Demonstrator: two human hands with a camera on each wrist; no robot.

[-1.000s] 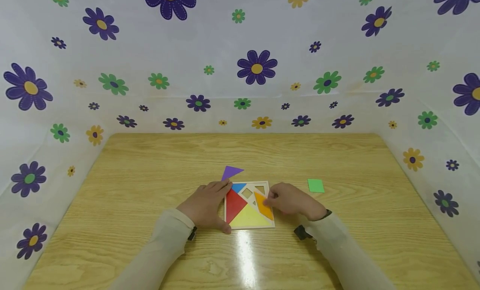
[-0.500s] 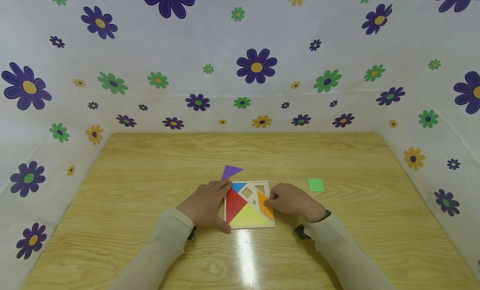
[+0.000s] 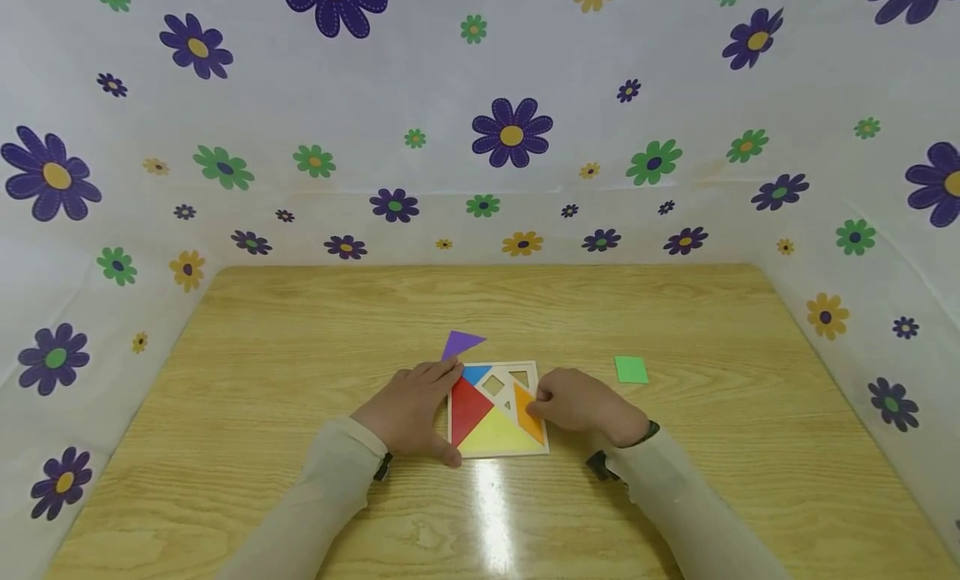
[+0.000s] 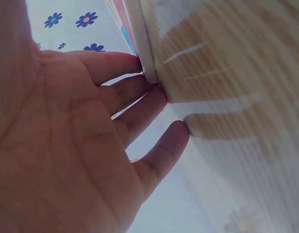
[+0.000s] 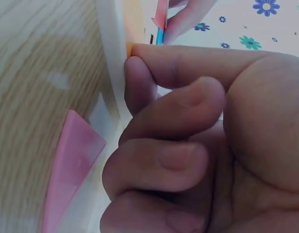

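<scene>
A square tangram board (image 3: 498,370) lies on the table with a red triangle (image 3: 471,412), a yellow triangle (image 3: 495,434) and a blue piece (image 3: 476,374) in it. My left hand (image 3: 411,409) rests along its left edge, fingers spread and fingertips touching board and tabletop in the left wrist view. At the right side, my right hand (image 3: 585,403) holds an orange parallelogram tangram piece (image 3: 532,426) by thumb and index finger, against the board's edge. The other fingers are curled. Bare openings show in the board's upper right part.
A purple triangle (image 3: 463,343) lies just behind the board, partly behind the left fingers. A green square (image 3: 632,369) is to the right. A pink triangle (image 5: 74,165) lies beneath the right hand, hidden in the head view. Flowered cloth (image 3: 420,163) encloses the table.
The orange parallelogram has shifted slightly right and straightened, lying along the board's right side now. Both hands have stayed almost in place.
</scene>
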